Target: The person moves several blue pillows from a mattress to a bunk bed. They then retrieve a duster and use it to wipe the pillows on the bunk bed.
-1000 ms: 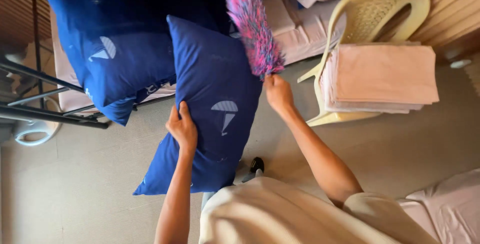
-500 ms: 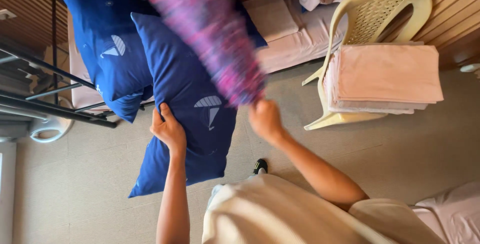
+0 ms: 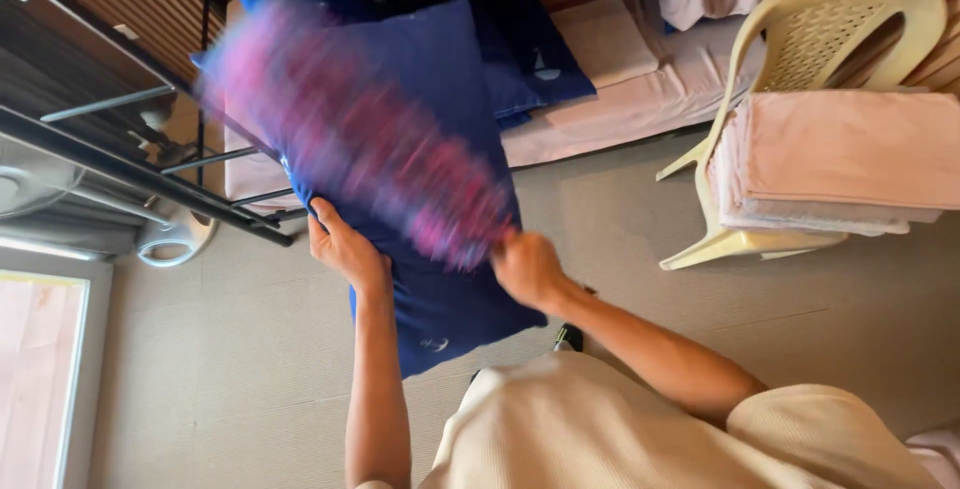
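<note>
Our left hand (image 3: 345,249) grips the side edge of the soft, light dark-blue pillow (image 3: 440,149), held upright above the floor; it should fold easily. Our right hand (image 3: 527,267) is clenched on the blurred pink-and-purple feather duster (image 3: 360,139) across it. Beyond, folded pale-pink sheets (image 3: 840,159) lie on the cream plastic chair (image 3: 850,9).
</note>
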